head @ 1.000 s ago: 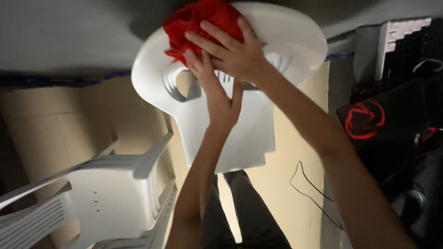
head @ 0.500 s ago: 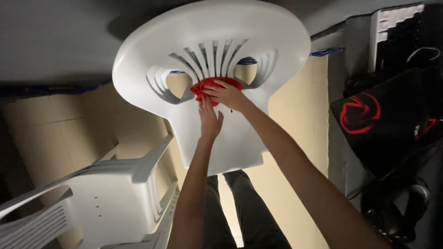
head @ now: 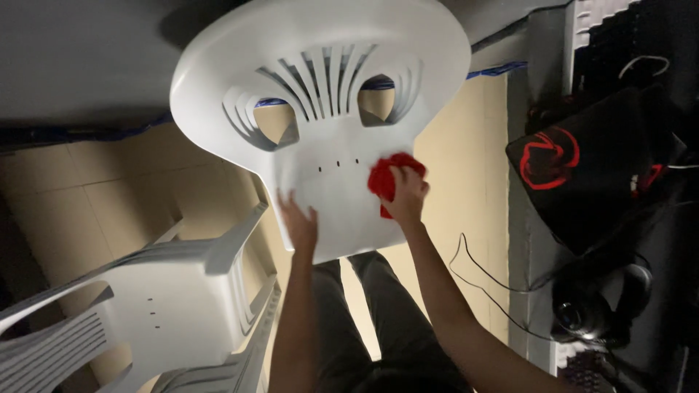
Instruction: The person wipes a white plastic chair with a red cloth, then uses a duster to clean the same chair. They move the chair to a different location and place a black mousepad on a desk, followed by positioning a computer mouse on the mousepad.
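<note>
Tiled floor behind; right hand [head: 406, 195], clutching the red cloth [head: 386, 178], has slid from the chair [head: 320, 94] slots toward six o'clock; left hand [head: 298, 224] presses spread.

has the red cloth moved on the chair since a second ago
Yes. The red cloth under the right hand has gone from the rim of the white chair, past its slatted openings, onto the plain panel near the left hand.

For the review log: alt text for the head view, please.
The right hand presses a red cloth on a white plastic chair, while the left hand lies flat on it. More white chairs stand to the left.
</note>
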